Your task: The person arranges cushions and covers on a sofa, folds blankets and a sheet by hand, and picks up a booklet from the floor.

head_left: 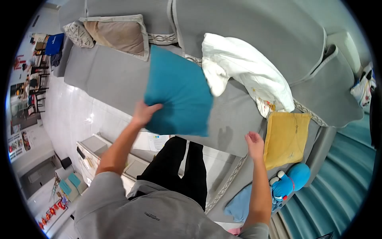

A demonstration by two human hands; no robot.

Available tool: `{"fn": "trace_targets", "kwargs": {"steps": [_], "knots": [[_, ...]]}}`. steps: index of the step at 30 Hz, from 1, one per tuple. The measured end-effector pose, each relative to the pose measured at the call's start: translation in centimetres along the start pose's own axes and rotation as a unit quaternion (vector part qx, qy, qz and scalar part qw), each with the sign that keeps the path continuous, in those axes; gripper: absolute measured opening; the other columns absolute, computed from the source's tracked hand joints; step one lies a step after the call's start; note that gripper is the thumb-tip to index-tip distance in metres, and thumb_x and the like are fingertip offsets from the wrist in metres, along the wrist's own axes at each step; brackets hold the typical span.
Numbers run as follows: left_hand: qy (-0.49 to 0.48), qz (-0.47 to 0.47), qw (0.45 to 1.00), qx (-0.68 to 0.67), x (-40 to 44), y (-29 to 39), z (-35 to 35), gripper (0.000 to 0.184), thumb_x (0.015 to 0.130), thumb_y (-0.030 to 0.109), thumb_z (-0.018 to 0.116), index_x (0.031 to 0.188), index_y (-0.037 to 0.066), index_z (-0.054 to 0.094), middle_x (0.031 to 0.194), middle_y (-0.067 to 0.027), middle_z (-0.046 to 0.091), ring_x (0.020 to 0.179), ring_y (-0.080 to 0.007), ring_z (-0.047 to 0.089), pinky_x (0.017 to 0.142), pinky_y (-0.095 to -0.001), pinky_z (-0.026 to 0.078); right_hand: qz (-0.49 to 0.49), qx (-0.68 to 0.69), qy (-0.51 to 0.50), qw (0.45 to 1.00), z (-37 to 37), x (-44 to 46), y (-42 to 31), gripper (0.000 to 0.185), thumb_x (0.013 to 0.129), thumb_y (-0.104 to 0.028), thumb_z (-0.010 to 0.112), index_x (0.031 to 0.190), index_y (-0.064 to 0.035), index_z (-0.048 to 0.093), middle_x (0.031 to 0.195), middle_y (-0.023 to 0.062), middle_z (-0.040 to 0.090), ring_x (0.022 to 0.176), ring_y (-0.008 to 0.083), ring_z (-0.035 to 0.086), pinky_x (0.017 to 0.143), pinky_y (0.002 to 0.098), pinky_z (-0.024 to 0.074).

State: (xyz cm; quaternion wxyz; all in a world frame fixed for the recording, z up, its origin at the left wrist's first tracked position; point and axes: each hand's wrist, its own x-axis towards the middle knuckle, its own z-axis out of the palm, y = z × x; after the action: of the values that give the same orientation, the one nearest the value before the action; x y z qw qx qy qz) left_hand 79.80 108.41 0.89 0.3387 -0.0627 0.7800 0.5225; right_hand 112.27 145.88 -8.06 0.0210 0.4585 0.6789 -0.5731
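Observation:
My left hand (148, 113) grips the left edge of a teal cushion (181, 95), thumb lying over its face. The cushion is held up over the grey sofa seat and looks slightly blurred along its lower edge. My right hand (254, 143) hangs over the seat with loosely curled fingers and nothing visible in it. Just to its right lies a flat yellow cushion (288, 139). Beyond the hands, a rumpled white blanket (248, 65) rests against the backrest and seat.
The grey sofa (115, 75) bends round to the right. Brown (119, 36) and patterned cushions (78, 34) sit at its far left. A blue plush toy (292, 181) lies near my right forearm, beside a light-blue cloth (240, 203). A low white table (97, 145) stands at my left.

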Motion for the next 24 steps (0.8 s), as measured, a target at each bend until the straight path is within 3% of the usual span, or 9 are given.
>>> {"fn": "trace_targets", "kwargs": {"steps": [4,8,10,11,12,14,16,20,24], "knots": [[0.074,0.079,0.960,0.257,-2.6,3.2,-11.5,0.039,0.077,0.017,0.078,0.108,-0.004,0.067,0.090,-0.0147,0.072,0.081,-0.0219,0.069,0.075,-0.0349,0.054,-0.073,-0.169,0.020,0.983,1.2,4.1,-6.2,0.052,0.080,-0.020,0.077,0.120,0.0056,0.057,0.119,0.0224,0.061,0.111,0.0293,0.060,0.093,0.0368,0.0488],[0.199,0.050,0.913,0.353,6.3,-5.4,-20.6,0.052,0.074,0.020,0.080,0.116,-0.004,0.063,0.095,-0.0187,0.071,0.087,-0.0266,0.069,0.079,-0.0359,0.053,-0.316,-0.398,0.160,0.846,3.8,12.7,-11.5,0.093,0.069,-0.024,0.085,0.143,0.0020,0.034,0.144,0.0290,0.037,0.135,0.0455,0.035,0.112,0.0475,0.0310],[0.446,0.181,0.656,0.582,12.8,-12.2,-23.4,0.061,0.077,0.022,0.079,0.127,-0.004,0.056,0.112,-0.0173,0.068,0.098,-0.0259,0.066,0.084,-0.0357,0.051,-0.269,-0.547,0.208,0.765,5.5,15.8,-15.1,0.104,0.068,-0.029,0.085,0.148,0.0010,0.026,0.144,0.0265,0.039,0.132,0.0448,0.039,0.110,0.0486,0.0332],[0.447,0.181,0.657,0.579,15.4,-12.1,-22.9,0.061,0.077,0.022,0.079,0.127,-0.004,0.056,0.112,-0.0173,0.068,0.098,-0.0259,0.066,0.084,-0.0357,0.051,-0.256,-0.603,0.224,0.722,6.0,17.4,-15.5,0.104,0.070,-0.031,0.084,0.148,0.0011,0.023,0.141,0.0267,0.044,0.130,0.0425,0.044,0.109,0.0484,0.0352],[0.377,0.103,0.847,0.359,17.0,-11.7,-20.9,0.062,0.079,0.023,0.078,0.129,-0.004,0.053,0.116,-0.0158,0.065,0.100,-0.0251,0.064,0.085,-0.0350,0.051,-0.260,-0.607,0.220,0.718,6.3,18.9,-14.5,0.104,0.070,-0.031,0.084,0.148,0.0011,0.023,0.141,0.0267,0.044,0.130,0.0425,0.044,0.109,0.0484,0.0352],[0.201,-0.013,0.979,0.041,18.6,-7.7,-15.7,0.060,0.083,0.026,0.076,0.130,-0.003,0.053,0.119,-0.0130,0.063,0.102,-0.0227,0.062,0.086,-0.0331,0.050,-0.001,-0.503,0.000,0.864,7.0,25.0,-10.1,0.098,0.074,-0.036,0.080,0.147,0.0019,0.027,0.128,0.0257,0.057,0.119,0.0374,0.056,0.103,0.0462,0.0420],[0.094,-0.013,0.995,-0.020,20.6,-2.4,-9.7,0.055,0.085,0.028,0.074,0.127,-0.001,0.056,0.116,-0.0112,0.064,0.102,-0.0199,0.061,0.085,-0.0315,0.050,-0.175,-0.513,-0.072,0.838,7.3,29.8,1.5,0.079,0.077,-0.037,0.076,0.138,0.0020,0.043,0.117,0.0252,0.064,0.111,0.0372,0.061,0.097,0.0443,0.0481],[0.034,0.120,0.989,-0.084,29.8,8.5,-3.6,0.048,0.091,0.027,0.068,0.128,-0.001,0.055,0.110,-0.0064,0.065,0.095,-0.0126,0.060,0.078,-0.0270,0.049,-0.115,-0.444,-0.072,0.886,8.5,22.5,-7.4,0.075,0.074,-0.032,0.081,0.134,0.0002,0.048,0.119,0.0275,0.059,0.109,0.0416,0.059,0.096,0.0450,0.0477],[0.083,0.255,0.962,-0.058,36.0,20.4,1.0,0.064,0.087,0.036,0.072,0.131,-0.005,0.052,0.119,-0.0140,0.063,0.110,-0.0210,0.060,0.095,-0.0317,0.046,-0.263,-0.403,0.235,0.845,0.7,27.8,-16.2,0.080,0.076,-0.038,0.080,0.132,0.0063,0.046,0.131,0.0336,0.046,0.122,0.0473,0.046,0.104,0.0493,0.0391]]}}
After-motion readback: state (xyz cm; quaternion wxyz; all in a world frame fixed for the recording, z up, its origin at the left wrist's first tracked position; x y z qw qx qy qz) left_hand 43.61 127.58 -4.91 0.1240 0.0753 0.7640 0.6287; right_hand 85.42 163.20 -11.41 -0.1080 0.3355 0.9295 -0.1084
